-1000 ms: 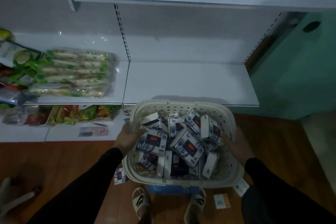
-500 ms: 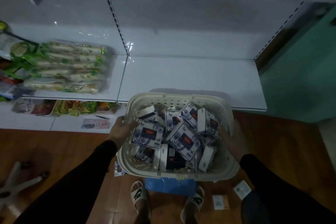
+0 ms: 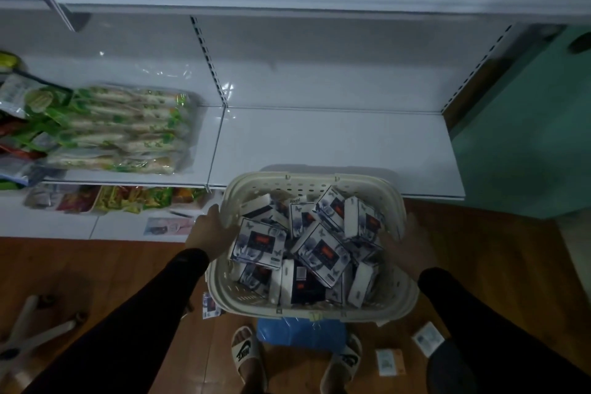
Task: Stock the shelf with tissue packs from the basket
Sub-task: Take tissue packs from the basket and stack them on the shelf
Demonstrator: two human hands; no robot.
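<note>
A cream plastic basket (image 3: 315,178) hangs in front of me, held level between both hands. It is piled with several white-and-navy tissue packs (image 3: 321,249) lying at all angles. My left hand (image 3: 209,233) grips the basket's left rim. My right hand (image 3: 412,245) grips the right side, fingers round the wall. Straight beyond the basket lies a bare white shelf (image 3: 335,144), its front edge just behind the basket's far rim.
The left shelf bay holds a large clear bag of green-printed packs (image 3: 124,129). Snack packets (image 3: 128,198) fill the lower shelf. On the wooden floor lie a blue bag (image 3: 300,331), loose packs (image 3: 390,361), my sandalled feet and a chair base (image 3: 32,329). A teal wall (image 3: 527,137) stands right.
The basket stays held between both hands and has kept its place in view. The view has tilted slightly, so the shelves sit a little lower in frame than half a second ago.
</note>
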